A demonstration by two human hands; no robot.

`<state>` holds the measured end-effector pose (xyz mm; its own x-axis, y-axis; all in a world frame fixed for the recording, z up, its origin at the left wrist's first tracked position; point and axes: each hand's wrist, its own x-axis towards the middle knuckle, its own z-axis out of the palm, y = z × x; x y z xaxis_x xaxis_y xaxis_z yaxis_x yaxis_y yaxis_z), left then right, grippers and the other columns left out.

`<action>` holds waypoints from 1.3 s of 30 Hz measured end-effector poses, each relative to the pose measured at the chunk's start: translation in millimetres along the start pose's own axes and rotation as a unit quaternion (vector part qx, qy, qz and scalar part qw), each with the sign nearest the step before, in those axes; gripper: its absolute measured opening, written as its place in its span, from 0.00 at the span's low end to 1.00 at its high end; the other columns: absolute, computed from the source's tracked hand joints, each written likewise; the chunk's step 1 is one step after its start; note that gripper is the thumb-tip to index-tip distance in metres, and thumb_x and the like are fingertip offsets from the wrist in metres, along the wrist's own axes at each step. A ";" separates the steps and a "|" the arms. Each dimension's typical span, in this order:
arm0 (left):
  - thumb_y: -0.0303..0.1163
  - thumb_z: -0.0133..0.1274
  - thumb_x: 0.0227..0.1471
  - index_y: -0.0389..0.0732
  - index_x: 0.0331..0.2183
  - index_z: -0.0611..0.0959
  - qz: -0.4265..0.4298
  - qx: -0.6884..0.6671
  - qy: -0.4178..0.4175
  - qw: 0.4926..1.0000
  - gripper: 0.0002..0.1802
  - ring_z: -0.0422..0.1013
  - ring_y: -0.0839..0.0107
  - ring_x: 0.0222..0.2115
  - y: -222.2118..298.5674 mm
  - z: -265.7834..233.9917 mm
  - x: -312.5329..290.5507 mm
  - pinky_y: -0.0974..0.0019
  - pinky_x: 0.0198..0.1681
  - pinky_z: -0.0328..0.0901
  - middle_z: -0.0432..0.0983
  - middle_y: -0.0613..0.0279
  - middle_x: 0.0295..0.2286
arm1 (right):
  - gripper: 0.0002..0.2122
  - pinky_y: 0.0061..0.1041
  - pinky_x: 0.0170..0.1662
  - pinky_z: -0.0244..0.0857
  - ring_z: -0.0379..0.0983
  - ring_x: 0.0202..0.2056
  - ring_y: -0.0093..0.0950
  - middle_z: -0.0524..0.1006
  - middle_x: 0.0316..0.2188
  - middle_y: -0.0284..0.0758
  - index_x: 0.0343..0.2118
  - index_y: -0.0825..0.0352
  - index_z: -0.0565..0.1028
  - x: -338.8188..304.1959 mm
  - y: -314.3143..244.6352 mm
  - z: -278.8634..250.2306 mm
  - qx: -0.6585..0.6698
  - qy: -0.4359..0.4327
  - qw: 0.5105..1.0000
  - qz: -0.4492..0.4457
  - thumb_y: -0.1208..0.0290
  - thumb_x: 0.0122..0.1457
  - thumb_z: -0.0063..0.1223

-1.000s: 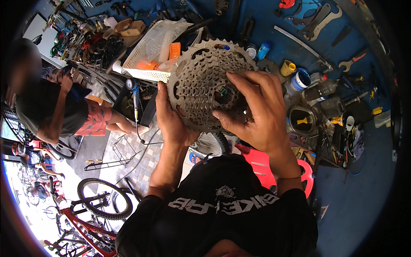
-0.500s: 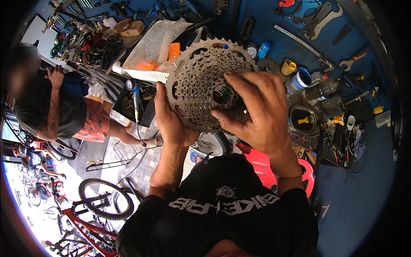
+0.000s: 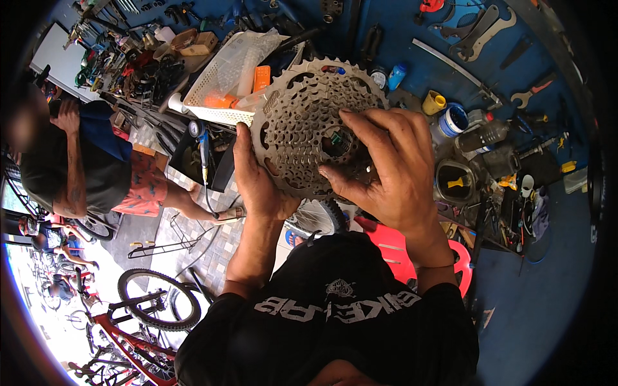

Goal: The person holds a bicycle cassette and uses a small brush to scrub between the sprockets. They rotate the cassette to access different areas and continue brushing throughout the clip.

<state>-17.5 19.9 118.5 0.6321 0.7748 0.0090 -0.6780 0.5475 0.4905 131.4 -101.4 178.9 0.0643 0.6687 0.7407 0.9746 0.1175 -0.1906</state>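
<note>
A large grey bicycle cassette (image 3: 293, 128) is held up in front of me, its toothed face with the stacked sprockets turned toward the camera. My left hand (image 3: 261, 193) grips its lower left edge, thumb upright along the rim and the other fingers hidden behind. Over the right side of the cassette, my right hand (image 3: 399, 167) has its forefinger and thumb on either side of the centre hole, at the small sprockets. A small green part shows inside that hole. The right hand's remaining fingers are bent and partly overlap the sprockets.
Behind the cassette sits a white plastic basket (image 3: 219, 83) with an orange box. Bottles, a blue-rimmed tub (image 3: 452, 120) and tools crowd the bench at right. A person (image 3: 84, 154) stands at left, near a pressure gauge (image 3: 196, 128). A red chair (image 3: 389, 251) and bicycles are below.
The cassette has tilted very slightly, with both hands keeping their hold. At left, the standing person has shifted, their raised hand drawn closer to the body.
</note>
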 end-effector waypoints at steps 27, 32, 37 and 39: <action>0.58 0.31 0.71 0.35 0.64 0.67 -0.001 0.001 -0.023 1.000 0.38 0.74 0.48 0.55 -5.6 15.9 2.7 0.46 0.62 0.68 0.73 0.44 0.58 | 0.31 0.38 0.50 0.68 0.71 0.45 0.39 0.77 0.46 0.36 0.51 0.65 0.81 -1.0 8.7 -8.3 -0.005 0.001 1.000 0.003 0.59 0.42 0.77; 0.64 0.39 0.66 0.34 0.58 0.72 0.165 0.113 -0.012 0.980 0.41 0.74 0.45 0.54 -22.0 27.5 -8.9 0.43 0.59 0.69 0.74 0.41 0.54 | 0.42 0.40 0.57 0.66 0.71 0.55 0.40 0.74 0.56 0.39 0.61 0.67 0.72 -19.7 23.1 -10.2 0.171 -0.018 0.978 0.119 0.59 0.40 0.79; 0.63 0.66 0.46 0.39 0.40 0.83 0.460 0.613 -0.254 0.590 0.36 0.76 0.46 0.49 -30.7 28.4 -1.2 0.41 0.56 0.69 0.75 0.38 0.50 | 0.53 0.38 0.65 0.64 0.66 0.65 0.37 0.67 0.66 0.44 0.72 0.70 0.55 -55.8 41.7 1.7 0.763 -0.010 0.592 0.259 0.50 0.49 0.75; 0.62 0.70 0.35 0.45 0.36 0.86 0.456 0.686 -0.298 0.483 0.33 0.76 0.48 0.47 -38.7 32.0 0.9 0.42 0.56 0.68 0.75 0.40 0.50 | 0.47 0.36 0.62 0.67 0.70 0.62 0.36 0.69 0.64 0.44 0.70 0.71 0.56 -69.4 47.8 4.4 0.812 0.041 0.511 0.278 0.53 0.55 0.70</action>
<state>21.4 -10.7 127.3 0.5787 0.0442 0.8144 -0.1485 -0.9761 0.1585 172.6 -139.0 115.5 0.3083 0.9048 0.2936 -0.6592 0.4258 -0.6198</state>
